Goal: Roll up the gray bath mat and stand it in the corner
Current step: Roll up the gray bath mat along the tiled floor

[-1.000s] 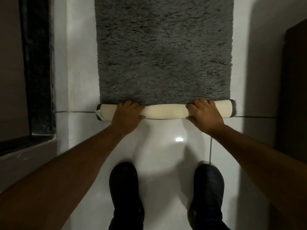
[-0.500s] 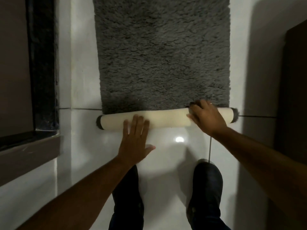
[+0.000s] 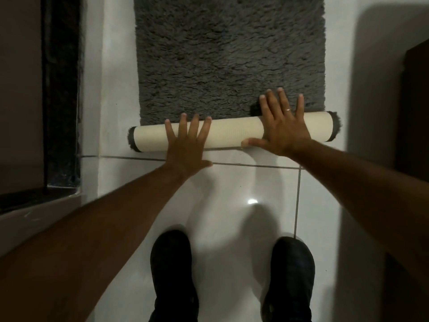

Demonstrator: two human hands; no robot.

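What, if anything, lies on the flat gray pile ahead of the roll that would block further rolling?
Nothing visible. Both hands, left hand and right hand, lie flat on the cream-backed roll, and the unrolled gray bath mat beyond it is bare up to the frame's top edge. The corner itself is not clearly in view.

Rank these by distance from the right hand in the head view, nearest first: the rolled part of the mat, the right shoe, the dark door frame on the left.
1. Rolled part of the mat: directly under the right hand.
2. Right shoe: below, near the bottom edge.
3. Dark door frame: far left.
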